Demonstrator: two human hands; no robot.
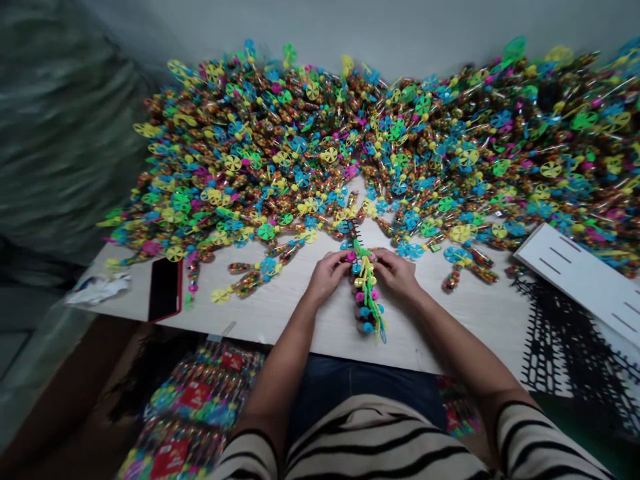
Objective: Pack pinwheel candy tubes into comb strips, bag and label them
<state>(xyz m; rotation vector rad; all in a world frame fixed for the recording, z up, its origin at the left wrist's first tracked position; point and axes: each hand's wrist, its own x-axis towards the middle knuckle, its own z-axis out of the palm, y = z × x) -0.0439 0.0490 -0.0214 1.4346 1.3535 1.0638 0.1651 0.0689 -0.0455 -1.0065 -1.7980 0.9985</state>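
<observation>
A row of small candy-filled fan toys [367, 300], with pink, blue and yellow caps and green and yellow fans, lies in front of me near the table's edge. A black slotted plastic strip [356, 232] reaches out beyond the far end of the row. My left hand [326, 272] is closed by a pink cap at that far end, its fingertips pinching the toy. Opposite it, my right hand [397, 270] closes on the same end of the row from the other side. The fingertips partly hide the spot where toy and strip meet.
A large heap of loose fan toys [300, 147] covers the table's back. At left lie a phone [165, 289] and crumpled white wrapping [99, 289]. Black strips [560, 333] and a slotted white board [583, 277] are at right. Packed toys [193, 397] sit below the table.
</observation>
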